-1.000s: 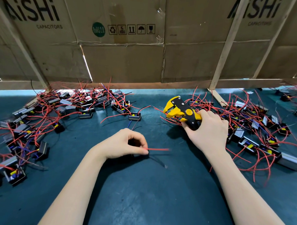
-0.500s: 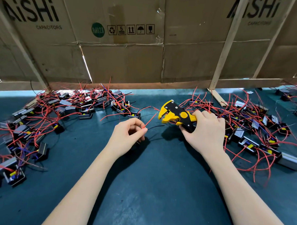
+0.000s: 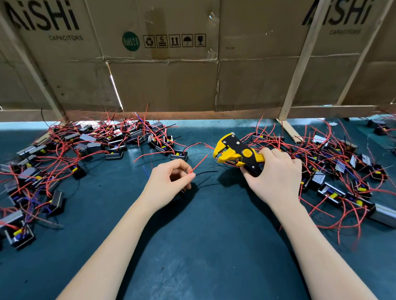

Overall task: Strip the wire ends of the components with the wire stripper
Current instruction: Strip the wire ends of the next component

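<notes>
Since a moment ago, our left hand (image 3: 170,182) has lifted nearer the yellow-and-black plastic wire stripper (image 3: 238,155), whose head has swung closer. We pinch a thin red wire (image 3: 198,163) between thumb and forefinger, its free end angled up toward the tool's gaping mouth, not touching; a black wire (image 3: 206,172) runs beside it. Our right hand (image 3: 276,178) grips the handles. Piles of small black components with red leads (image 3: 97,143) lie either side on the dark green mat (image 3: 210,252), below brown cardboard panels (image 3: 161,80).

Dark teal mat (image 3: 210,252); cardboard wall (image 3: 163,80) behind, wooden struts (image 3: 298,63).
</notes>
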Tool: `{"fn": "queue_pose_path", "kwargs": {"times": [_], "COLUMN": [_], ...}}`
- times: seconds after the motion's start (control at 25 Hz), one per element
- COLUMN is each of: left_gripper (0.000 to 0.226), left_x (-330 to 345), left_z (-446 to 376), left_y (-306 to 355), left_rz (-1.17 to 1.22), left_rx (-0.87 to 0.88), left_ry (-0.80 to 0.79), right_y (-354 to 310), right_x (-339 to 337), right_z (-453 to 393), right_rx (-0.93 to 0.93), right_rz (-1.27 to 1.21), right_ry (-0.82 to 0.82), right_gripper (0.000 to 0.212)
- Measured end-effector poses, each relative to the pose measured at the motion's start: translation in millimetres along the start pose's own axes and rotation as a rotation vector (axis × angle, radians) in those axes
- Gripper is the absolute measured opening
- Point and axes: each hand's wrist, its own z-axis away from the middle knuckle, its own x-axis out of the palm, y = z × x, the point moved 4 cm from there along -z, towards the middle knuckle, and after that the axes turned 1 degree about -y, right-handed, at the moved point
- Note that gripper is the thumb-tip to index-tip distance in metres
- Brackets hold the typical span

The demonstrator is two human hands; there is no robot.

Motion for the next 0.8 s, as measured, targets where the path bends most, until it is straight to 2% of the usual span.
{"fn": "queue_pose_path", "kwargs": {"times": [0.8], "left_gripper": [0.007], "left_x": [-1.0], "left_z": [0.6], "left_y": [2.9], "left_rz": [0.043], "left_rx": [0.006], "left_ry": [0.014], "right_y": [-2.5], "right_x": [-0.1], "right_z": [0.6], "right_rx": [0.005], "right_rz": [0.0], "right_ry": [-0.039], "right_gripper": [0.039]}}
